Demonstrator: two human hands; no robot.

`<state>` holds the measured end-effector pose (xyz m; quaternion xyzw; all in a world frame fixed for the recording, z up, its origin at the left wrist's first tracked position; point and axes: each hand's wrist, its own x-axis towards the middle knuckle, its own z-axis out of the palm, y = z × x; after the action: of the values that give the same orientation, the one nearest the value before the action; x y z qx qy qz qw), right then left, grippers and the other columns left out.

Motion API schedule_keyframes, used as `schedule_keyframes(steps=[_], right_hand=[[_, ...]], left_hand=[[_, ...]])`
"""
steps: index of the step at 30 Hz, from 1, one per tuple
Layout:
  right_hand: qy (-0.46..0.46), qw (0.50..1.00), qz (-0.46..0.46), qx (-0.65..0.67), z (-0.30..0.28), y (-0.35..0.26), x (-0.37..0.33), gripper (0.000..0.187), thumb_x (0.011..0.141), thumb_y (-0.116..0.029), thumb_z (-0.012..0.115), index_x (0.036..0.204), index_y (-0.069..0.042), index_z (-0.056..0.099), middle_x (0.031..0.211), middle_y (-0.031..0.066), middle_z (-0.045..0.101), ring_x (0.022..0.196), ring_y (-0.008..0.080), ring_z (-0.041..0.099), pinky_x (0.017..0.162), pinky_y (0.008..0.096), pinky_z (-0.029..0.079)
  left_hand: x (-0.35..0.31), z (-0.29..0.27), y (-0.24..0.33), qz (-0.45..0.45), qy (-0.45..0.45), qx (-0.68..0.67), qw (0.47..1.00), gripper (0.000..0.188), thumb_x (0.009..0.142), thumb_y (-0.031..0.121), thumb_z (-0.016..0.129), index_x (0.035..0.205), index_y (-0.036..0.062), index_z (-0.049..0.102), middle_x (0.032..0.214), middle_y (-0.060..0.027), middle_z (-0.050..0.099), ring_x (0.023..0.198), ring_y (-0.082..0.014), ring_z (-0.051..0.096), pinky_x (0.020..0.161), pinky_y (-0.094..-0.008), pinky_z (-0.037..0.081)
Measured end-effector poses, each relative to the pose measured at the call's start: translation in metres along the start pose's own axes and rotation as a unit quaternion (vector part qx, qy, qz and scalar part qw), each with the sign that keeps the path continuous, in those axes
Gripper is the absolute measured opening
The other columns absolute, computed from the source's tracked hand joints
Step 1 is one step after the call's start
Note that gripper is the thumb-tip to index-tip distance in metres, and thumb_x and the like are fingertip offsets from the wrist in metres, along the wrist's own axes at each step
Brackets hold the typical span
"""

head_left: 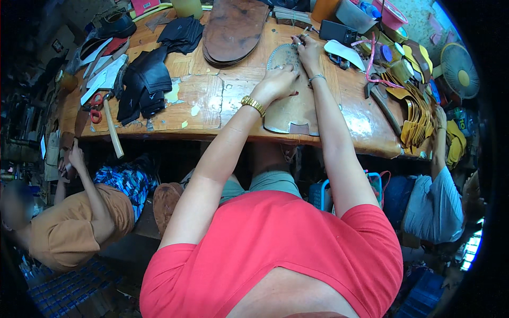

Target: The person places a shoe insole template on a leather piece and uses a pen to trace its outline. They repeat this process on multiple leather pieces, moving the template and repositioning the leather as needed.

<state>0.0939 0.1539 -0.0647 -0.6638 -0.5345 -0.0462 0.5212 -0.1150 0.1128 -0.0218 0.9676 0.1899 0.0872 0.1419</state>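
A flat tan sole-shaped piece [288, 112] lies on the wooden table in front of me. Its rounded far end has a dotted edge, and the near end has a notch. My left hand [281, 83] rests on it with the fingers spread, pressing it down. At its far right edge, the fingers of my right hand [307, 52] are bent together around something small and thin; its kind is not clear. Just to the left lies a stack of brown leather sole shapes [233, 32].
Black leather pieces [143, 85], red-handled scissors [96, 107] and a hammer [113, 127] lie left. Rightward are a dark phone-like box [338, 32], a second hammer [385, 109], yellow cut pieces [411, 116] and a fan [458, 71]. People sit at both sides.
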Motion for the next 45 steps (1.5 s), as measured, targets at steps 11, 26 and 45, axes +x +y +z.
schedule_keyframes(steps=[11,26,45], right_hand=[[0.055,0.994,-0.076,-0.047,0.014,-0.017,0.003,0.021,0.088,-0.017,0.065,0.086,0.004,0.064,0.078,0.0228,0.066,0.071,0.0405,0.063,0.063,0.0428,0.049],[0.020,0.999,0.011,0.036,0.007,-0.024,0.000,0.023,0.088,-0.019,0.066,0.087,0.004,0.065,0.075,0.0213,0.066,0.064,0.0298,0.065,0.059,0.0373,0.048],[0.004,0.994,-0.103,-0.023,0.016,-0.024,0.001,0.018,0.086,-0.015,0.068,0.088,0.003,0.067,0.080,0.0203,0.067,0.067,0.0335,0.066,0.059,0.0360,0.050]], left_hand=[[-0.003,0.005,-0.001,0.012,0.028,-0.018,0.999,0.059,0.081,0.033,0.070,0.129,0.0062,0.052,0.130,-0.0179,0.052,0.119,-0.0360,0.052,0.098,-0.0446,0.043],[-0.007,0.021,-0.003,0.024,0.052,0.009,0.998,0.062,0.086,0.035,0.063,0.136,0.0036,0.044,0.143,-0.0239,0.040,0.133,-0.0386,0.039,0.107,-0.0454,0.036],[-0.007,0.020,0.000,0.007,0.034,-0.014,0.999,0.063,0.089,0.031,0.061,0.141,0.0033,0.038,0.146,-0.0230,0.036,0.136,-0.0390,0.034,0.108,-0.0525,0.032]])
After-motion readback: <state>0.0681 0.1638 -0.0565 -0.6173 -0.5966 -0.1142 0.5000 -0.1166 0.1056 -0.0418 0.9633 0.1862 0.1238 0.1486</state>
